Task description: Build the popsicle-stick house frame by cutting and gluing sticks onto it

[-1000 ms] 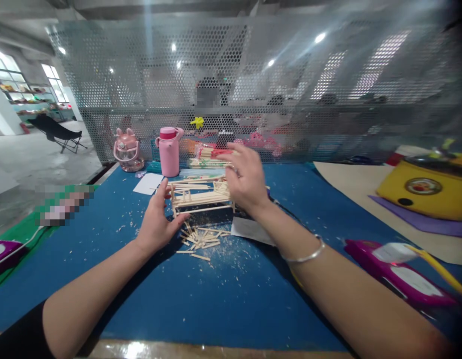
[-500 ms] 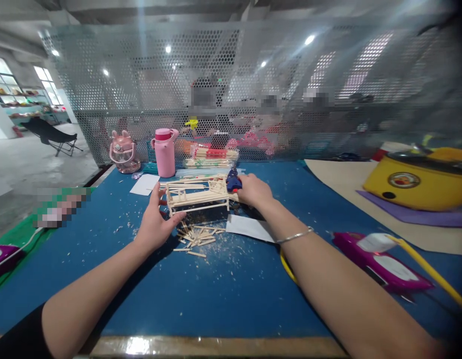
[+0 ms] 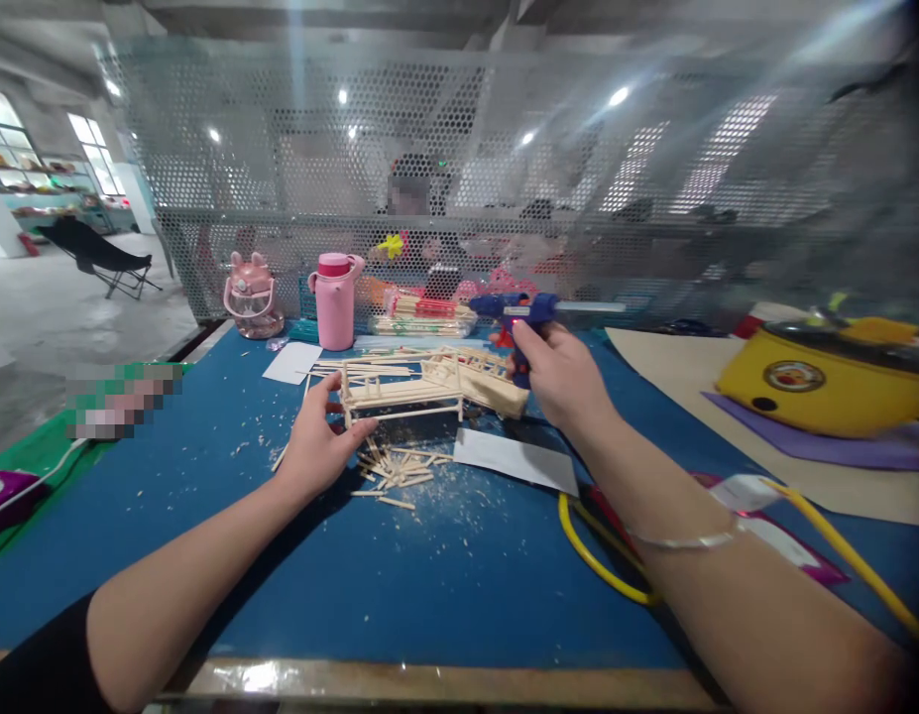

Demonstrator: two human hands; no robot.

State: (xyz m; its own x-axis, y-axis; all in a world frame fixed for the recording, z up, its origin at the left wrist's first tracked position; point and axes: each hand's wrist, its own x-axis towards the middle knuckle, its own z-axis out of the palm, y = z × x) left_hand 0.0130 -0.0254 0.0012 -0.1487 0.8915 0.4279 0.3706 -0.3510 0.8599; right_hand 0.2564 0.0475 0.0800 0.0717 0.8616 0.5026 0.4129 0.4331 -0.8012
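Blue table's kinda messy tbh: stick bits mid-top, pink bottle at 11 o'clock, tan sheet around 2.

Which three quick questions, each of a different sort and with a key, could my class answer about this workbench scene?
1. Multiple choice: What does the right hand hold?
A) the pink flask
B) the blue glue gun
C) the yellow pot

2. True or false: The left hand is at the left end of the small stick frame.

3. Fill in the missing word: The short loose sticks lie in a scattered pile on a tabletop whose colour is ____.

Key: 1. B; 2. True; 3. blue
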